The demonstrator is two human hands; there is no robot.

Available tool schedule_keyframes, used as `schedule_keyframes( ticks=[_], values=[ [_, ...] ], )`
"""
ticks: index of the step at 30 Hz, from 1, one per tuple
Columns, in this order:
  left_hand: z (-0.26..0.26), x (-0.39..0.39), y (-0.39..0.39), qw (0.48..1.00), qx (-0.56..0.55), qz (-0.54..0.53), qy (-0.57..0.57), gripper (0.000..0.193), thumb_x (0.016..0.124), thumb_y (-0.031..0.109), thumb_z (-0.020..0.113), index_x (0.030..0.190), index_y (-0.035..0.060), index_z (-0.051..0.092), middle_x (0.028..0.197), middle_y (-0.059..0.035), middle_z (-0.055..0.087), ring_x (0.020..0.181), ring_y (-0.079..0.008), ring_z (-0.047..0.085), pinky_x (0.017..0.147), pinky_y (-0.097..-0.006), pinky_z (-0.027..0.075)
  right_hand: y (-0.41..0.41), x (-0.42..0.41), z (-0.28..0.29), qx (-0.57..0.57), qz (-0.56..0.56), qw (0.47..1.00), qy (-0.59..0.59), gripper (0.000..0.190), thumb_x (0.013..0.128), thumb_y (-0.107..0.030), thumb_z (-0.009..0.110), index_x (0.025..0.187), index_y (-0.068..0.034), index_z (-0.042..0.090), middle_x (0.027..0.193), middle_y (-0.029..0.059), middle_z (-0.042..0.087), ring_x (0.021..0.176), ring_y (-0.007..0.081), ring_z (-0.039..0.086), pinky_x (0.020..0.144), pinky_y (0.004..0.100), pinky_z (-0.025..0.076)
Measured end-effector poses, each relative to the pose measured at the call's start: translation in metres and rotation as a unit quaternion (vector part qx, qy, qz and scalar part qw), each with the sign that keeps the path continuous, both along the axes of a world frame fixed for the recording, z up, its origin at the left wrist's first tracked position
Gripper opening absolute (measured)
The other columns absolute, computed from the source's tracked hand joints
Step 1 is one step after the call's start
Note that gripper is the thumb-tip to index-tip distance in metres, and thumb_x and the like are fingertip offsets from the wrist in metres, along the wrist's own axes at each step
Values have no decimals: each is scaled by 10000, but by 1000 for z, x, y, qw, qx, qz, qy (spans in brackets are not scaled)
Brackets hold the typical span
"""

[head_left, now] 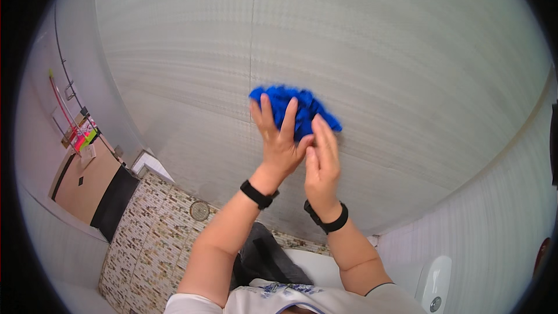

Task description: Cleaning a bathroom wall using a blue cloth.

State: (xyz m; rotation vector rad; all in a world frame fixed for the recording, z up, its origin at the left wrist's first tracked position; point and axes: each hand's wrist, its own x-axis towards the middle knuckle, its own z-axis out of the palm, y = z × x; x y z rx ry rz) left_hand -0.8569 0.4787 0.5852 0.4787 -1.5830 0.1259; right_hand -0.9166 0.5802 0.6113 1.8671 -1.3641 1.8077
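Observation:
A crumpled blue cloth (283, 96) lies against the light grey tiled wall (370, 61). My left hand (279, 139) presses flat on the cloth with its fingers spread. Beside it, my right hand (323, 159) is at the cloth's lower right edge, fingers extended and near my left thumb; whether it touches the cloth is hard to tell. A black band circles each wrist.
Below the wall is a patterned tile floor (148, 231) with a round drain (199, 210). A white toilet (314, 264) and its cistern with a flush button (435, 303) stand below right. Through a doorway at left are long-handled cleaning tools (65, 109).

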Motion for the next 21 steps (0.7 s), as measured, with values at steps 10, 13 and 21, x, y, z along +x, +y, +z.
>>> schedule_keyframes(
  ticks=[10, 13, 21],
  values=[
    [139, -30, 19, 990, -115, 83, 6, 473, 884, 219, 564, 1334, 120, 456, 1471, -197, 189, 1326, -439, 173, 1072, -523, 195, 1, -30, 81, -120, 111, 981, -105, 469, 877, 70, 425, 1341, 31, 374, 1414, 185, 333, 1251, 283, 425, 961, 363, 460],
    [126, -31, 16, 983, -149, 110, -6, 402, 878, 172, 552, 1278, 154, 526, 1446, -151, 284, 1309, -420, 229, 1068, -516, 210, 6, -29, 78, -83, 92, 989, -80, 466, 880, 60, 417, 1343, 31, 372, 1413, 183, 336, 1254, 277, 423, 958, 356, 460],
    [38, -35, 25, 995, -81, 53, -4, 391, 885, 271, 529, 1272, 216, 534, 1460, -124, 263, 1333, -436, 145, 1057, -607, 115, 17, -34, 15, -27, 26, 997, -61, 447, 860, 40, 417, 1306, 40, 427, 1362, 211, 409, 1253, 339, 414, 1019, 394, 367]
  ],
)
